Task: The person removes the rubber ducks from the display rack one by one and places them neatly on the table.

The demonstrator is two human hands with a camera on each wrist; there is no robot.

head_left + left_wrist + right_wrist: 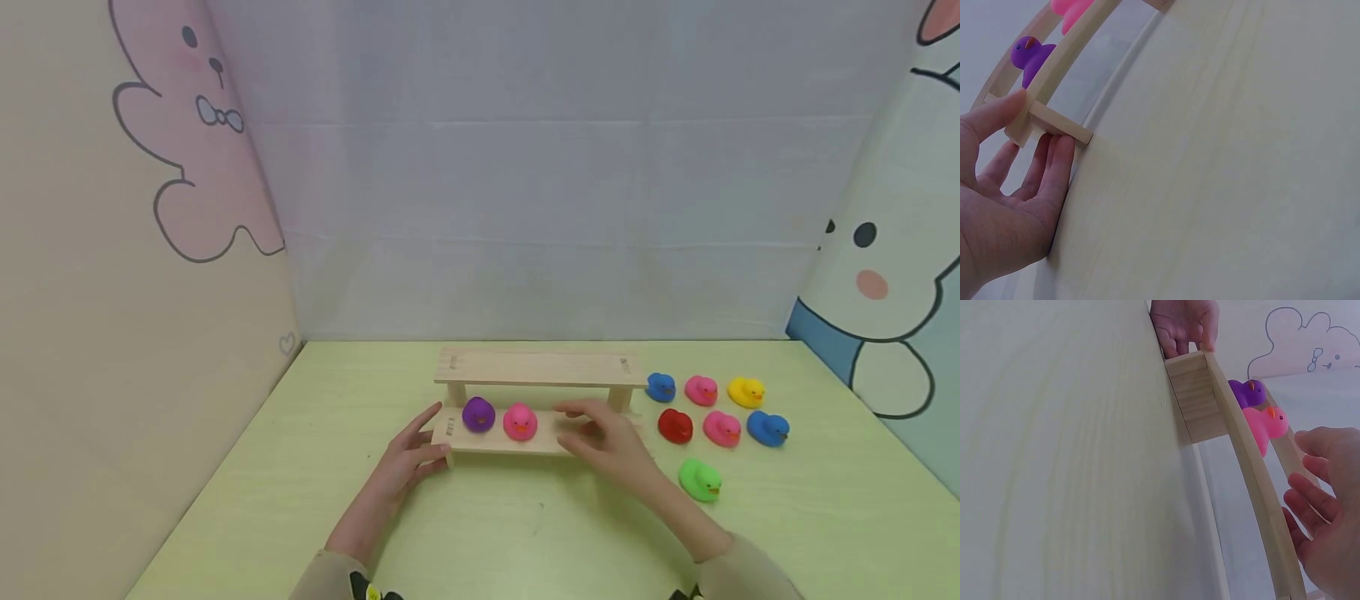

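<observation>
A two-tier wooden shelf (540,368) stands on the table. My left hand (405,460) holds the left end of its lower board, with the thumb (1000,114) on the front edge and fingers at the end support. On that lower board sit a purple rubber duck (478,415) and, to its right, a pink rubber duck (520,423). Just right of the pink duck, my right hand (611,442) hovers over the board with thumb and fingers spread and bent; nothing shows between them. In the right wrist view its fingertips are apart from the pink duck (1265,425).
Right of the shelf, several more rubber ducks lie on the table (480,533): blue (662,387), pink (701,390), yellow (746,392) at the back, red (676,426), pink (722,428), blue (768,428) before them, green (700,480) nearest. A white curtain (540,208) hangs behind.
</observation>
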